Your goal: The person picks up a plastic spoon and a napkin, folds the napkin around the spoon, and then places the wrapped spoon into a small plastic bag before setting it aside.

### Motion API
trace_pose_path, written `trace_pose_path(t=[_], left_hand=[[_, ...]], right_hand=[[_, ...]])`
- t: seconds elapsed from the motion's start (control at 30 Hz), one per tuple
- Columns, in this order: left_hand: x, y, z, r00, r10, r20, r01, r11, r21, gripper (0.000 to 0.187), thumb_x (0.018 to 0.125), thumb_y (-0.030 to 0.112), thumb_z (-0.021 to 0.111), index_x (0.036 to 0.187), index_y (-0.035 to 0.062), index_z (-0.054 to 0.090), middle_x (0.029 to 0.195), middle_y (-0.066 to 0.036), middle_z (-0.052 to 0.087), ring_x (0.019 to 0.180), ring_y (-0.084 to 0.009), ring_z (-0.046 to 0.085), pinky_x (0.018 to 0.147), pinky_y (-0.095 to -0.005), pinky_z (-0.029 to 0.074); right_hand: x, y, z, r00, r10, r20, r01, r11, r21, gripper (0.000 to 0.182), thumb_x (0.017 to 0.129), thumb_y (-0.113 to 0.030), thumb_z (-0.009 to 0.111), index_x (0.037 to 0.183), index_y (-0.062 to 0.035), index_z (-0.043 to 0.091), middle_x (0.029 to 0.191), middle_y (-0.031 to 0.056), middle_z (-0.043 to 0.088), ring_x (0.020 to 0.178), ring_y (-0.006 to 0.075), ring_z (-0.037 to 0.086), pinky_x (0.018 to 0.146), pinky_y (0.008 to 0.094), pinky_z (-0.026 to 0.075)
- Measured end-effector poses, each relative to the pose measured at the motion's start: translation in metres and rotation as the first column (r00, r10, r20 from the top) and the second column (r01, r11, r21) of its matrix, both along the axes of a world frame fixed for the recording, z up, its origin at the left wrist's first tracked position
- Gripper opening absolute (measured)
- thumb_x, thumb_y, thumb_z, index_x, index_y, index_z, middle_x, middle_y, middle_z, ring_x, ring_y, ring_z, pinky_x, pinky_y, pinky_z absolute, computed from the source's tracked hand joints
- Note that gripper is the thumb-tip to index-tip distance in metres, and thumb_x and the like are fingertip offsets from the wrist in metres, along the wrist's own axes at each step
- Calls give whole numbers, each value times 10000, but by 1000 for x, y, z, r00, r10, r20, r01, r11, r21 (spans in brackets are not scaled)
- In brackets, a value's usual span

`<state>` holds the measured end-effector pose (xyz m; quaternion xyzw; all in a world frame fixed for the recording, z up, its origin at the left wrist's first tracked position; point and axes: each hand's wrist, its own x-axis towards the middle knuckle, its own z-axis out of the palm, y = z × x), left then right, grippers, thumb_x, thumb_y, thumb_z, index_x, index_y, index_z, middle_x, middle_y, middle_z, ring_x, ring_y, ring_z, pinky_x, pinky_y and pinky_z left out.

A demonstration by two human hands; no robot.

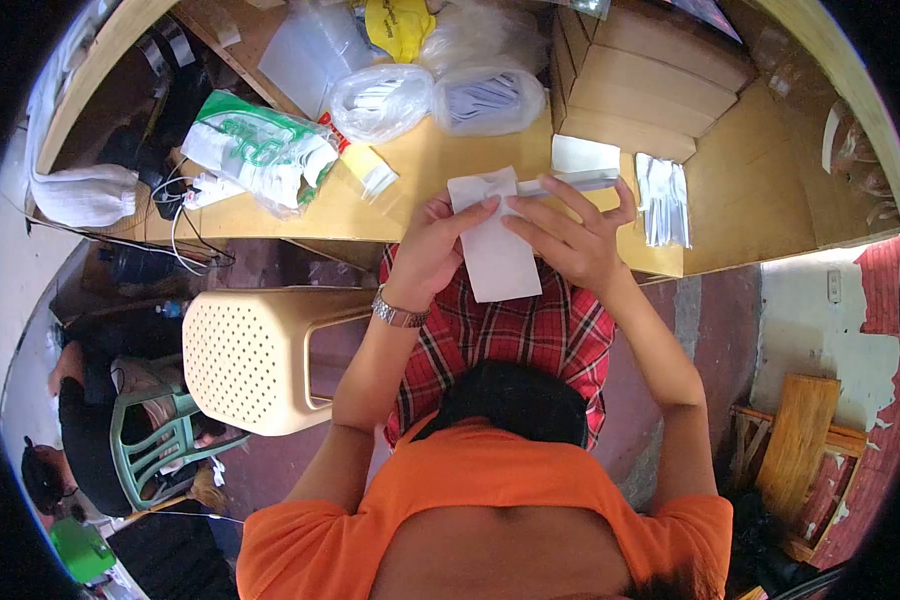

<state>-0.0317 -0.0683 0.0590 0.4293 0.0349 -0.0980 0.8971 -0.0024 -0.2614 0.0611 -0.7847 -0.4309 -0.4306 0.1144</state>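
A white paper napkin (498,250) hangs in front of my lap, below the table's near edge. My left hand (430,245), with a watch on the wrist, is closed on its upper left side, thumb across the front. Behind the napkin's top, a long narrow white piece (582,181) sticks out to the right; its exact kind I cannot make out. My right hand (578,238) grips this piece and touches the napkin's right edge with bent fingers. Right of my hand lies a pile of slim white wrapped packs (662,200), beside a stack of white paper (584,154).
Clear bags (378,105) with slim white pieces stand at the back of the wooden table (740,215). A green-and-white plastic package (255,150) lies left, cardboard boxes (660,75) right. A cream stool (235,360) stands left of me; another person (90,430) is beyond it.
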Motion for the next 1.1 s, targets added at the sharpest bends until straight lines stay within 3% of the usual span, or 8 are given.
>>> trace_pose_path(t=[0.1,0.2,0.4,0.63,0.8,1.1], left_hand=[[0,1,-4,1000,1,29,-2,999,33,230,851,50,612,1077,10,592,1008,-79,651,862,-144,633,753,-282,518],[-1,-2,-1,1000,1,28,-2,999,35,217,853,42,604,1066,7,598,999,-80,654,851,-140,634,751,-277,517],[0,-6,-6,1000,8,-15,-8,1000,-20,203,849,34,598,1048,-4,601,988,-88,654,837,-146,639,750,-281,522],[-4,-11,-5,999,23,-45,-28,991,-133,175,851,41,607,1023,9,595,979,-76,648,848,-148,639,755,-286,524],[-9,-12,4,996,61,-69,-73,976,-204,171,861,61,593,1021,0,592,988,-84,639,858,-145,630,745,-295,524],[-7,-5,-1,996,-10,-91,-12,973,-231,162,845,35,616,1003,11,599,950,-77,646,820,-133,631,710,-277,517]], right_hand=[[1,0,1,998,56,-12,-57,998,-29,201,782,-237,568,944,-296,672,1078,-126,626,1134,87,527,1027,510,134],[-2,3,9,988,124,-87,-125,992,0,168,766,-199,608,895,-261,697,972,-96,667,1008,124,600,1037,468,156],[-2,5,13,980,148,-134,-143,989,49,163,736,-162,632,888,-208,673,881,-78,667,974,119,608,1005,449,223],[-3,2,11,969,149,-196,-145,989,33,223,715,-137,649,928,-205,652,977,-76,663,1021,130,593,996,447,226],[-2,0,27,961,187,-204,-213,971,-112,312,718,-147,650,1022,-215,634,1081,-82,647,1073,139,577,1005,445,203],[2,-1,41,933,288,-217,-346,886,-309,276,740,-166,570,1004,-182,649,1081,-25,630,1076,109,563,943,382,404]])
